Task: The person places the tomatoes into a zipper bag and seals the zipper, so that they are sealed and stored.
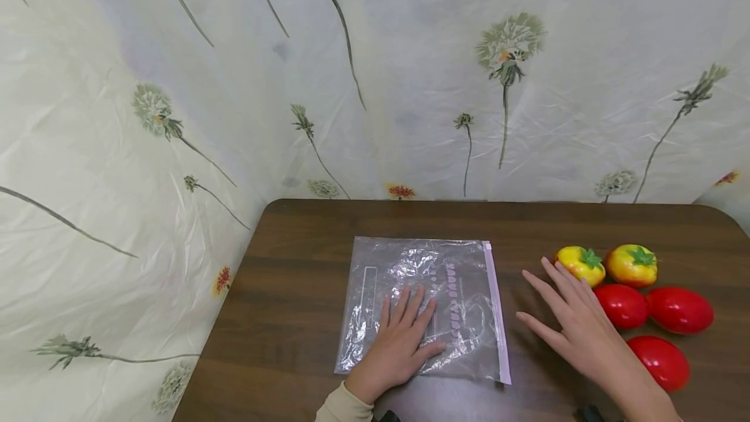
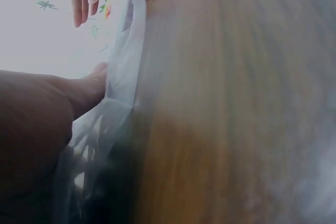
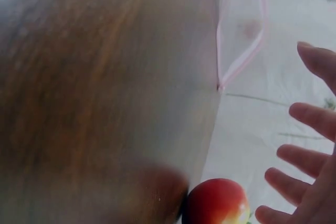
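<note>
A clear zip bag [image 1: 469, 311] is laid flat on the brown table [image 1: 281, 311], seemingly steadied against sliding by the left hand [image 1: 401, 337], which is rested on it with fingers spread and nothing gripped. Two yellow-red fruits [image 1: 631, 267] and three red fruits [image 1: 681, 310] are clustered at the right, apparently for easy reach; beside them the right hand [image 1: 577, 327] is held above the table, fingers extended and parted, nothing grasped.

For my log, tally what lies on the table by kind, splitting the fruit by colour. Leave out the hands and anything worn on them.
Yellow-and-red fruits: 2
Red fruits: 3
Clear plastic bag: 1
Total: 6
</note>
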Motion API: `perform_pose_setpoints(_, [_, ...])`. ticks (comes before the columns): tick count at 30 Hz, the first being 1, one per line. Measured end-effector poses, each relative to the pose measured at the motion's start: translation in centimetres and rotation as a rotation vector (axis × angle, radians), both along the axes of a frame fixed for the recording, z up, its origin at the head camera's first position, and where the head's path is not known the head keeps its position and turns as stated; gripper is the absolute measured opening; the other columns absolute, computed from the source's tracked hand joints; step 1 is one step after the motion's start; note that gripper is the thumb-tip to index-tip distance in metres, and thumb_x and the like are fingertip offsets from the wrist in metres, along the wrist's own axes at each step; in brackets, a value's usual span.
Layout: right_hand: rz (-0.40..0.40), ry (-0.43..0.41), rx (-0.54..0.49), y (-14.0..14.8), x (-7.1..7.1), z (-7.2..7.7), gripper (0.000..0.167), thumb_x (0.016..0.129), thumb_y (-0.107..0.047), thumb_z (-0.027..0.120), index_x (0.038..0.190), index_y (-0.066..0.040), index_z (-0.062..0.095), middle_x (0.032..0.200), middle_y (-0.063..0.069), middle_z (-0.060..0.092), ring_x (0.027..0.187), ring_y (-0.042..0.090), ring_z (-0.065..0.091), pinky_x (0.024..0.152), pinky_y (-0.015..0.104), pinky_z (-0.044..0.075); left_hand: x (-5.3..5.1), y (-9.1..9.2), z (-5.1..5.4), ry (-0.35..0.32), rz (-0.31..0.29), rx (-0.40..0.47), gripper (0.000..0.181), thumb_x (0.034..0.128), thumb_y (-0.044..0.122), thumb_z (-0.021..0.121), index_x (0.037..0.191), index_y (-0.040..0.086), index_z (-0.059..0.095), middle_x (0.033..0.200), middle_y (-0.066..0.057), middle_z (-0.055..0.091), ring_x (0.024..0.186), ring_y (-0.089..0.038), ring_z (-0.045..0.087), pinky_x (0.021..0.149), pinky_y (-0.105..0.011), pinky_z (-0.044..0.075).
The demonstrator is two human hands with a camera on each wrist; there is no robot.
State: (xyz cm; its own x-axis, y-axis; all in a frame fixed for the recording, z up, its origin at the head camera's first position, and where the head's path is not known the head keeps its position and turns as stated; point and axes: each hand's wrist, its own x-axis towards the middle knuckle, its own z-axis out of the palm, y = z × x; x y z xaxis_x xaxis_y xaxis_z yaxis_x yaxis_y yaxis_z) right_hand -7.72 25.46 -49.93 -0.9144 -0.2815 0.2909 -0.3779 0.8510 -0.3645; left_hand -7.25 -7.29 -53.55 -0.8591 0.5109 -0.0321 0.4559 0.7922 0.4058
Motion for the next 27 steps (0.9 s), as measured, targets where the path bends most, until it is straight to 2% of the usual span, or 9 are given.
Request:
perform_pose_setpoints(9, [0.006, -0.044, -0.021, -0.3, -1.0, -0.3, 0.075, 0.083, -0.036, 0.083, 0.148, -0.013, 0.054, 0.156, 0.026, 0.044, 0.144, 0.050, 0.036, 0.126, 0.069, 0.012, -0.1, -0.1, -0.2, -0.023, -0.001, 0.006, 0.068, 0.1072, 0.055, 0.037, 0.164, 0.019, 0.029, 0.175, -0.006, 0.011, 0.163, -0.033, 0.006, 0.127, -0.068, 0.011])
perform_pose_setpoints(13, [0.022, -0.029, -0.022, -0.4, -1.8, -0.5, 0.068, 0.082, -0.033, 0.084, 0.141, -0.010, 0.060, 0.152, 0.027, 0.048, 0.141, 0.052, 0.041, 0.123, 0.071, 0.018, -0.2, -0.2, -0.2, -0.027, -0.001, 0.010, 0.068, 0.1075, 0.055, 0.036, 0.164, 0.018, 0.029, 0.175, -0.006, 0.011, 0.163, -0.033, 0.006, 0.127, -0.068, 0.010])
perform_pose_setpoints(20, [0.066, 0.005, -0.017, -0.7, -3.1, -0.6, 0.061, 0.079, -0.025, 0.088, 0.134, -0.010, 0.066, 0.147, 0.024, 0.054, 0.136, 0.051, 0.047, 0.105, 0.072, 0.043, -0.3, -0.2, -0.3, -0.039, -0.007, 0.025, 0.068, 0.1080, 0.055, 0.035, 0.164, 0.018, 0.029, 0.175, -0.006, 0.011, 0.163, -0.033, 0.005, 0.127, -0.068, 0.009])
perform_pose_setpoints(22, [0.066, -0.015, -0.005, -0.8, -3.4, -0.5, 0.060, 0.079, -0.024, 0.088, 0.133, -0.010, 0.067, 0.146, 0.023, 0.055, 0.135, 0.050, 0.048, 0.100, 0.071, 0.047, -0.3, -0.2, -0.2, -0.042, -0.008, 0.031, 0.068, 0.1080, 0.054, 0.035, 0.164, 0.017, 0.029, 0.175, -0.006, 0.012, 0.163, -0.033, 0.005, 0.127, -0.068, 0.009])
perform_pose_setpoints(27, [0.075, -0.078, -0.012, -0.7, -4.4, -0.6, 0.055, 0.080, -0.022, 0.087, 0.131, -0.009, 0.069, 0.147, 0.026, 0.054, 0.135, 0.052, 0.047, 0.101, 0.072, 0.046, -0.3, -0.3, 0.1, -0.058, -0.013, 0.045, 0.068, 0.1081, 0.054, 0.035, 0.164, 0.017, 0.028, 0.175, -0.006, 0.012, 0.163, -0.033, 0.005, 0.127, -0.068, 0.008])
